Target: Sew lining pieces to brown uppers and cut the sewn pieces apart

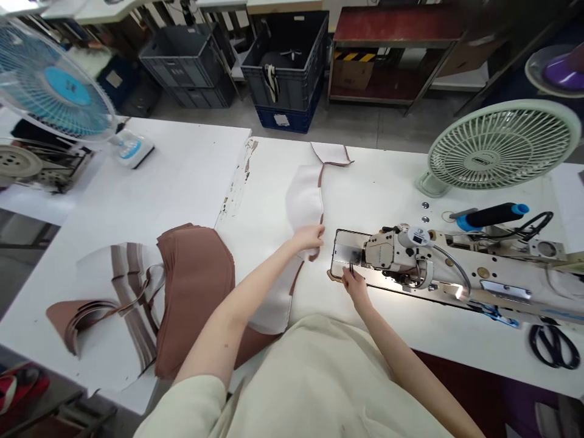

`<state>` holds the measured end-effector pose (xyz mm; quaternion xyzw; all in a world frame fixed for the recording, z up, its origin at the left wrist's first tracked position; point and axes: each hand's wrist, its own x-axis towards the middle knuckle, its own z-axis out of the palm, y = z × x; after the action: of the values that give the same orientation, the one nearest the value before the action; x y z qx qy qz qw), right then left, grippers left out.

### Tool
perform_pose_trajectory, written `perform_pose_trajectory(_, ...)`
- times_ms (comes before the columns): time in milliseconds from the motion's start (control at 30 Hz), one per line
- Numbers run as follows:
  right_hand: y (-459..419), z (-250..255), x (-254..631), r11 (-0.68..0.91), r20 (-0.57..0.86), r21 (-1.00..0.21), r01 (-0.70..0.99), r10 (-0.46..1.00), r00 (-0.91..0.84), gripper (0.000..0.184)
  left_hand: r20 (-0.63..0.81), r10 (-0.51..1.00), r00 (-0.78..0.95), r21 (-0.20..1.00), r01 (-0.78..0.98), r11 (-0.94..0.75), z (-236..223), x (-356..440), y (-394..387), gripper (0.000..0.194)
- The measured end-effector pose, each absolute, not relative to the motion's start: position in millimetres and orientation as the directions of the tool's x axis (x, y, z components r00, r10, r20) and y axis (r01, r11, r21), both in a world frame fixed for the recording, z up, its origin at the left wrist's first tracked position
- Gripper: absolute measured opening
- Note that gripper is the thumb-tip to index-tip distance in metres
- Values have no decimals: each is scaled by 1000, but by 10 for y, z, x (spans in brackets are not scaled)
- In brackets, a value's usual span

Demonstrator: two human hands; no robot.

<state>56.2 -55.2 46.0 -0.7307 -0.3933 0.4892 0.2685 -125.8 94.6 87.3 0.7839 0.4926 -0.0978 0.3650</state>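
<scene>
The left hand (310, 237) pinches pale cloth (303, 194), its pieces seemingly joined already, running from the far edge of the table (378, 164) toward the near one, the right hand (356, 286) grips a dark tool (351, 267) beside the sewing machine (381, 251), and the brown stack (196, 286) looks unsewn.

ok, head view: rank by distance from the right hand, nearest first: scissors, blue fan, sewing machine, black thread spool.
From the right hand:
1. Sewing machine: right beside it.
2. Black thread spool: to the right, behind the machine.
3. Scissors: farther right, near the table's front edge.
4. Blue fan: far left.
</scene>
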Motion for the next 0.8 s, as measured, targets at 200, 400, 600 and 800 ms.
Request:
perform_pose_trajectory(200, 230, 977, 49, -202, -215, -911, 360, 977, 3, 51, -453, 712, 536, 559, 793, -242, 1760, -1862, 430, 27)
perform_pose_trajectory(400, 805, 986, -429, -149, -224, -928, 341, 955, -192, 36, -361, 756, 546, 217, 838, -501, 2224, -2170, -503, 29)
perform_pose_trajectory(600, 161, 765, -578, -286, -339, -933, 218, 902, -267, 33, -207, 890, 406, 174, 911, -374, 2144, -2428, -1691, 58)
perform_pose_trajectory(800, -529, 178, -381, -374, -553, -764, 526, 800, -235, 15, -392, 910, 134, 215, 975, -51, 1193, -2370, -2305, 73)
